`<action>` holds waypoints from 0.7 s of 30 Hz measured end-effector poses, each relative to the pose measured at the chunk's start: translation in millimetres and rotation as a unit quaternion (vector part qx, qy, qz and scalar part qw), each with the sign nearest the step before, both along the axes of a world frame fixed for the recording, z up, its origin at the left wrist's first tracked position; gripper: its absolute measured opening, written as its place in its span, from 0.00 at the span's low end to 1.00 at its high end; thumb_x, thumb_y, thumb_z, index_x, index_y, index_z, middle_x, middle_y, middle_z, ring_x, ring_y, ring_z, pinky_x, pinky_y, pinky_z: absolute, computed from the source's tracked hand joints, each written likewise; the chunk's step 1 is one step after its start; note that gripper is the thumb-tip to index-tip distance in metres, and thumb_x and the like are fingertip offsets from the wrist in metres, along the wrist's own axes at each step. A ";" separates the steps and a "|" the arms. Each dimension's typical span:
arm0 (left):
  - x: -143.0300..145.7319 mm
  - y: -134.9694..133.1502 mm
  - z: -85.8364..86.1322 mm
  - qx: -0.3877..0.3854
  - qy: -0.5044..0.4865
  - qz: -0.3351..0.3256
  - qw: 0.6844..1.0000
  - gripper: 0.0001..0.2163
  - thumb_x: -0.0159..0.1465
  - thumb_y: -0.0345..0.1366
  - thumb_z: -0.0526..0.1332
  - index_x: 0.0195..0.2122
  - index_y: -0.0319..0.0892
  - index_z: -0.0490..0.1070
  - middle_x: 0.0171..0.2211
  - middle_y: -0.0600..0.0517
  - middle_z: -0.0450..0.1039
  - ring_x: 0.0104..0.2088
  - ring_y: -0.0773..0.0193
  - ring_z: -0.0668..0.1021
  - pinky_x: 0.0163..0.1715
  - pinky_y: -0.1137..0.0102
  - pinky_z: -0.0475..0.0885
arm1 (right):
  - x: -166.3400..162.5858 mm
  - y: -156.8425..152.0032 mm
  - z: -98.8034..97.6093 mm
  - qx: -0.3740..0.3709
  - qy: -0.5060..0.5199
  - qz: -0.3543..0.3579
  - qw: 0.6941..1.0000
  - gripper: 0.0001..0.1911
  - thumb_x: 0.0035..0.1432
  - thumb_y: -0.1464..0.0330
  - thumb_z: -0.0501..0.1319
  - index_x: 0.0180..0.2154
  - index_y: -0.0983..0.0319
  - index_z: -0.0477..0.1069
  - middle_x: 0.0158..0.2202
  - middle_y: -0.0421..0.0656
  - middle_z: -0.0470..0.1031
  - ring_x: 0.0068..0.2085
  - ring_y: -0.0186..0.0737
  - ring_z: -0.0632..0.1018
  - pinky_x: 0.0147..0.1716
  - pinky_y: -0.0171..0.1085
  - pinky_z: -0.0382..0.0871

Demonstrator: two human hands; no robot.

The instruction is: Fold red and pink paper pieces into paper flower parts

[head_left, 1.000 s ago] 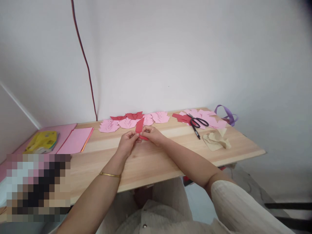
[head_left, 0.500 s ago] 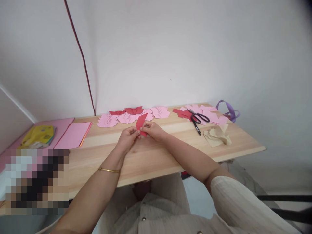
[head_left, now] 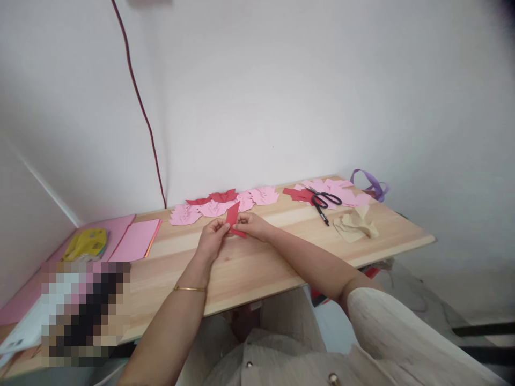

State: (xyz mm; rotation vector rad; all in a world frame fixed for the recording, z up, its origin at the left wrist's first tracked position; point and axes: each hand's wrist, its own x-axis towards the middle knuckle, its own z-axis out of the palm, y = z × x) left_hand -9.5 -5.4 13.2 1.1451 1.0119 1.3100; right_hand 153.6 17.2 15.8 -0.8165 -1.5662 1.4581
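A folded strip of red paper (head_left: 233, 213) is held between both hands above the middle of the table. The fingertips of my left hand (head_left: 213, 234) pinch its lower left side. My right hand (head_left: 252, 226) grips the lower right side, with thumb and fingers closed on it. One end of the paper points up and away, and a short part sticks out at the lower right. Just behind the hands, folded pink paper pieces (head_left: 185, 213) lie in a row, with folded red pieces (head_left: 223, 197) behind them.
To the right lie black scissors (head_left: 328, 199), a black pen (head_left: 323, 215), red and pink paper pieces (head_left: 341, 194), crumpled beige paper (head_left: 354, 225) and a purple ribbon (head_left: 372, 182). At left are pink sheets (head_left: 139, 236) and a yellow packet (head_left: 86, 244). A wall stands behind the wooden table (head_left: 257, 273).
The view has shifted, so the table's left side sits lower and further right. Both hands keep hold of the red paper, whose lower end now angles out to the right.
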 end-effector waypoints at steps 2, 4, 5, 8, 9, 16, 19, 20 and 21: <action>-0.9 0.6 -1.8 0.004 0.006 -0.011 1.000 0.13 0.46 0.40 0.71 0.25 0.38 0.71 0.22 0.54 0.72 0.23 0.70 0.72 0.28 0.74 0.66 | -0.5 -0.3 -0.1 0.002 0.011 0.002 1.000 0.14 0.45 0.62 0.66 0.26 0.64 0.65 0.24 0.35 0.67 0.25 0.28 0.67 0.27 0.30 0.58; -1.5 1.3 -3.7 -0.001 0.000 -0.018 1.000 0.12 0.47 0.39 0.70 0.25 0.38 0.71 0.21 0.55 0.72 0.23 0.69 0.72 0.29 0.73 0.66 | -1.1 0.0 -1.3 0.006 0.018 -0.005 1.000 0.15 0.45 0.61 0.66 0.26 0.65 0.65 0.24 0.35 0.67 0.26 0.28 0.67 0.28 0.31 0.59; -1.5 1.7 -4.4 -0.006 -0.009 -0.019 1.000 0.12 0.47 0.39 0.70 0.25 0.38 0.70 0.21 0.54 0.72 0.23 0.69 0.72 0.29 0.73 0.67 | -1.3 0.2 -2.0 0.008 0.019 -0.009 1.000 0.15 0.45 0.61 0.66 0.26 0.65 0.65 0.24 0.35 0.67 0.26 0.28 0.67 0.28 0.31 0.60; -0.8 2.7 -5.1 -0.024 -0.036 -0.014 0.999 0.12 0.47 0.39 0.70 0.24 0.38 0.70 0.22 0.55 0.72 0.23 0.69 0.73 0.30 0.72 0.68 | -1.9 0.8 -3.5 0.009 0.023 -0.011 1.000 0.15 0.45 0.61 0.66 0.25 0.65 0.66 0.23 0.36 0.67 0.25 0.28 0.67 0.28 0.32 0.60; -0.5 2.9 -4.9 -0.029 -0.044 -0.011 0.999 0.12 0.47 0.39 0.70 0.24 0.38 0.70 0.21 0.55 0.72 0.23 0.69 0.73 0.29 0.72 0.68 | -2.1 1.0 -3.8 0.007 0.025 -0.009 1.000 0.15 0.45 0.61 0.66 0.25 0.65 0.66 0.23 0.36 0.67 0.25 0.29 0.67 0.28 0.32 0.61; 0.2 3.1 -4.2 -0.034 -0.056 -0.024 0.998 0.15 0.49 0.43 0.69 0.31 0.38 0.73 0.25 0.51 0.75 0.25 0.65 0.76 0.31 0.69 0.71 | -3.4 5.0 -11.8 -0.007 0.047 -0.017 0.999 0.17 0.44 0.59 0.68 0.24 0.64 0.65 0.23 0.36 0.69 0.25 0.29 0.69 0.29 0.33 0.64; 1.5 1.1 -2.3 -0.031 -0.053 -0.026 0.998 0.14 0.47 0.41 0.71 0.30 0.38 0.73 0.25 0.52 0.75 0.25 0.66 0.75 0.31 0.70 0.71 | -2.9 5.7 -13.8 -0.001 0.043 -0.020 0.999 0.17 0.45 0.59 0.68 0.25 0.64 0.65 0.24 0.37 0.69 0.26 0.29 0.69 0.30 0.32 0.64; 2.0 0.4 -1.3 -0.032 -0.053 -0.022 0.998 0.13 0.47 0.40 0.71 0.29 0.37 0.73 0.24 0.52 0.74 0.25 0.67 0.75 0.31 0.71 0.70 | -2.5 5.5 -13.4 0.003 0.038 -0.016 0.999 0.17 0.45 0.59 0.68 0.26 0.64 0.66 0.25 0.37 0.70 0.27 0.29 0.70 0.30 0.32 0.65; 2.5 -0.2 -0.4 -0.032 -0.053 -0.018 0.998 0.13 0.46 0.40 0.71 0.28 0.37 0.73 0.23 0.53 0.74 0.24 0.68 0.74 0.30 0.71 0.70 | -2.1 5.2 -12.7 0.008 0.035 -0.010 0.999 0.16 0.45 0.60 0.68 0.27 0.64 0.67 0.26 0.37 0.71 0.28 0.30 0.70 0.31 0.32 0.65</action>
